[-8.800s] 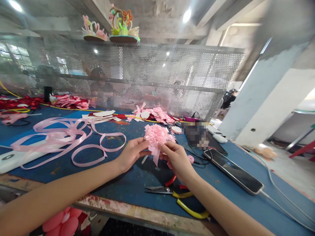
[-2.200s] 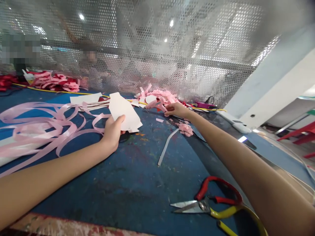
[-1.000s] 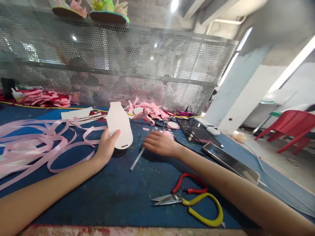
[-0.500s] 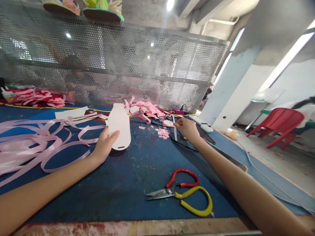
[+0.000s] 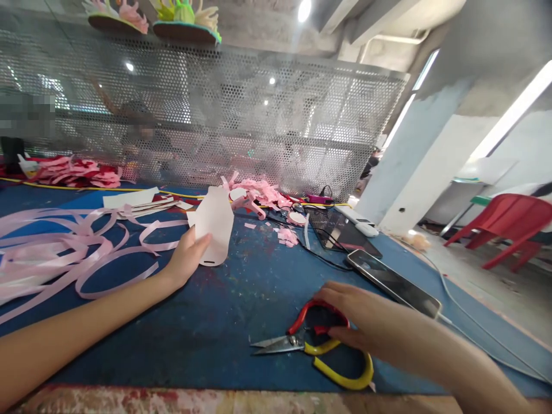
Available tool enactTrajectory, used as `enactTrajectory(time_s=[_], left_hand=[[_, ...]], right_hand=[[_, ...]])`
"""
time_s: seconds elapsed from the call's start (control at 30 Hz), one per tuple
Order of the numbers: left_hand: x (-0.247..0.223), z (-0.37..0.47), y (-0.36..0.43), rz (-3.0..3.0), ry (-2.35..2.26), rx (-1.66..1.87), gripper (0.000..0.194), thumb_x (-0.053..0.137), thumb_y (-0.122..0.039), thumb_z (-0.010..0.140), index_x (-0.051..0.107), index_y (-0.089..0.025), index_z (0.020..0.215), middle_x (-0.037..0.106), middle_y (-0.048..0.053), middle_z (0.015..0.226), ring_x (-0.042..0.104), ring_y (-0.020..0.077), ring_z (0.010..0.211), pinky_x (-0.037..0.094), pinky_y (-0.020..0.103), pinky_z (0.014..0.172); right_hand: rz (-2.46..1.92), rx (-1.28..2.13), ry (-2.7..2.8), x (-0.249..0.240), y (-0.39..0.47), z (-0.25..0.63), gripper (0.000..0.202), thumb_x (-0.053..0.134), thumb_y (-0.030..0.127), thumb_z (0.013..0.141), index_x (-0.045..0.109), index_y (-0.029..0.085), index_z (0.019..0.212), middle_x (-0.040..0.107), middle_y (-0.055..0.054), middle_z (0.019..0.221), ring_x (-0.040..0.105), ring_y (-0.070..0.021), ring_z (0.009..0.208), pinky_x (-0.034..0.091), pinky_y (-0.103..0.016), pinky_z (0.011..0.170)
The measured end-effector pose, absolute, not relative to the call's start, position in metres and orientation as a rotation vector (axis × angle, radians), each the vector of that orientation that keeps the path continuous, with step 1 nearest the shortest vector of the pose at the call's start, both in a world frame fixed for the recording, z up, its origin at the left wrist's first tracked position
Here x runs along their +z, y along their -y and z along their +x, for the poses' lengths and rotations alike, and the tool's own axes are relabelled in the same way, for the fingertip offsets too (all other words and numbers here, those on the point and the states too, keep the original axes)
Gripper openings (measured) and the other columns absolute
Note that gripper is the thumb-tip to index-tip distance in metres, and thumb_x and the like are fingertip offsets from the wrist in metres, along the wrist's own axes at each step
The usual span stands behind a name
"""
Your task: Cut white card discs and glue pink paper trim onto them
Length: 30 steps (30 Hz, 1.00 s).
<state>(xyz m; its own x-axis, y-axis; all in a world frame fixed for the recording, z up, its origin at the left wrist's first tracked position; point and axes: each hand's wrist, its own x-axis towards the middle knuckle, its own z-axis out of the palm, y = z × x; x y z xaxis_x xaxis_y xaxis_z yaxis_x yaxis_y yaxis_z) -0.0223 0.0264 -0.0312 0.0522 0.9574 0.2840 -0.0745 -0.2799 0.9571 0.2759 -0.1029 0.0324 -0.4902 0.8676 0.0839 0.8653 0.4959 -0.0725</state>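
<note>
Left of the middle, my left hand (image 5: 186, 259) holds a white card cutout (image 5: 214, 230) upright, thumb across its front; a small dark slot shows near its lower end. The scissors (image 5: 295, 341), with one red and one yellow handle, lie on the blue table, blades pointing left and slightly apart. My right hand (image 5: 345, 313) is at the red handle, its fingers over the far side of the loop and the thumb near the inner side. Its fingers are partly curled, and whether they grip the handle is unclear.
Pink ribbons (image 5: 92, 247) spread over the left side, near white card sheets (image 5: 131, 198). Pink scraps (image 5: 261, 192) lie at the back. A phone (image 5: 394, 282) with a cable and a dark tablet (image 5: 340, 227) lie right. Behind stands a perforated metal screen (image 5: 241, 115).
My right hand has come back from the pink scraps to the scissors, uncovering the phone. The card in my left hand has turned slightly.
</note>
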Motion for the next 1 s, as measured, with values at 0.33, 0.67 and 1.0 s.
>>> enactTrajectory(time_s=[0.33, 0.67, 1.0], left_hand=[[-0.03, -0.021, -0.025, 1.376, -1.017, 1.403, 0.051, 0.062, -0.037, 0.07, 0.055, -0.012, 0.114, 0.067, 0.012, 0.103, 0.061, 0.0303, 0.098, 0.05, 0.036, 0.075], [-0.02, -0.017, -0.012, 1.346, -0.892, 1.081, 0.054, 0.078, -0.032, 0.058, 0.059, -0.013, 0.104, 0.069, 0.012, 0.099, 0.065, 0.025, 0.082, 0.052, 0.034, 0.069], [0.025, 0.01, 0.009, 1.349, -0.783, 1.398, 0.033, 0.065, -0.032, 0.067, 0.061, -0.014, 0.095, 0.069, 0.006, 0.087, 0.064, 0.02, 0.075, 0.049, 0.027, 0.063]], right_hand=[[-1.337, -0.333, 2.726, 0.022, 0.138, 0.258, 0.019, 0.058, 0.019, 0.074, 0.059, 0.02, 0.094, 0.063, -0.009, 0.093, 0.058, -0.0233, 0.085, 0.046, -0.035, 0.075], [-1.712, -0.033, 2.347, 0.025, 0.109, 0.257, 0.005, 0.052, 0.021, 0.075, 0.047, 0.02, 0.074, 0.056, -0.004, 0.074, 0.053, -0.0158, 0.06, 0.04, -0.028, 0.055], [-1.356, 0.456, 2.19, 0.047, 0.051, 0.231, 0.049, 0.027, 0.068, 0.083, 0.038, 0.022, 0.072, 0.046, 0.0, 0.064, 0.045, -0.0152, 0.057, 0.041, -0.031, 0.055]])
